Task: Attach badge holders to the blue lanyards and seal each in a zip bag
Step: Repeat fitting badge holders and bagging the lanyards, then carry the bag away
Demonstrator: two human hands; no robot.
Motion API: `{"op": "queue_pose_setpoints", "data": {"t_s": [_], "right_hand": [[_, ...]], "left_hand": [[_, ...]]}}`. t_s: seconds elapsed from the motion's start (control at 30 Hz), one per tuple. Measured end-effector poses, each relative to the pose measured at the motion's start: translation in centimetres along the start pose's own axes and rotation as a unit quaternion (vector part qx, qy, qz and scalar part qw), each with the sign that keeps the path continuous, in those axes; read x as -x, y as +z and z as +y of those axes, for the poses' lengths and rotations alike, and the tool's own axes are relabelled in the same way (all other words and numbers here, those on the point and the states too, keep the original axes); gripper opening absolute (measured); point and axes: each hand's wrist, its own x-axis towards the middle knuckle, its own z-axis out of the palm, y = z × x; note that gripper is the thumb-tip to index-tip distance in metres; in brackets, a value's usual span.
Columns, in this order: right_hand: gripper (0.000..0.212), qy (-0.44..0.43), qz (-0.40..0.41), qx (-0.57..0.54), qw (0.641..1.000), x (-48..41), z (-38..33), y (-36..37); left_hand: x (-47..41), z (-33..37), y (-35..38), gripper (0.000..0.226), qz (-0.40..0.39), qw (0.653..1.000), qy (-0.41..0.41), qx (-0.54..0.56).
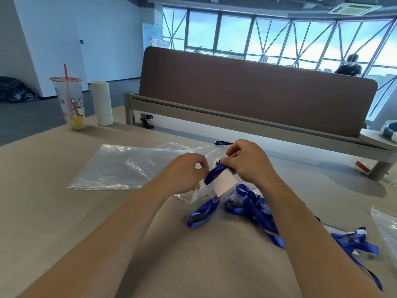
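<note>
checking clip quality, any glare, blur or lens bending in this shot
Head view: daylight glints off the flat plastic bag; the wide lens bows the brown divider; the lower-right lanyard is smeared; left hand and right hand, pinching the zip bag, look sharp.

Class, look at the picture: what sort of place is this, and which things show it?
Probably an open-plan office: a desk with a brown divider panel, a stapler, and a ceiling air-conditioning unit.

No legible txt, cup [69, 100] print cartoon fig only, whiteboard [151, 34] notes too blurred to read
</note>
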Motion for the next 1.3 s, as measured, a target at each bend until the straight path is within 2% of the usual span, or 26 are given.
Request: {"op": "queue_pose_setpoints", "data": {"t_s": [0.2,0.4,0.53,0.73,0.87,0.93,1.07,1.17,1.3], "right_hand": [[0.007,-0.004,0.055,0.003,0.998,0.2,0.1,0.7],[0.008,0.013,0.055,-0.049,0.997,0.1,0.2,1.4],[0.005,0.013,0.052,-0.074,0.996,0.2,0.3,1.8],[0.015,-0.005,-0.019,-0.069,0.997,0.5,-0.4,1.3],[0.023,-0.020,-0.094,0.027,0.995,0.8,-0.6,0.7],[0.022,-0.016,-0.091,0.054,0.994,0.8,-0.6,0.4],[0.020,0.030,-0.058,0.052,0.996,0.4,-0.5,-0.1],[0.028,0.096,-0.120,0.054,0.987,0.4,-0.5,-0.1],[0.026,0.140,-0.162,0.049,0.976,0.6,-0.3,0.6]], "left_hand": [[0.0,0.1,0.0,0.017,-0.028,1.000,-0.002,0.001],[0.2,0.3,-0.1,0.014,-0.041,0.999,0.006,-0.009],[0.3,0.3,-0.4,0.016,-0.030,0.999,0.006,0.022],[-0.2,0.2,-0.9,0.017,0.011,0.999,-0.009,0.047],[-0.3,0.1,-1.3,0.017,0.021,0.998,-0.020,0.050],[-0.2,0.2,-1.4,0.016,0.027,0.998,-0.021,0.061],[0.0,0.1,-1.6,0.016,0.036,0.997,-0.021,0.059],[-0.1,0.2,-1.4,0.016,0.036,0.997,-0.016,0.061],[-0.3,0.1,-1.2,0.015,0.029,0.998,-0.011,0.063]]}}
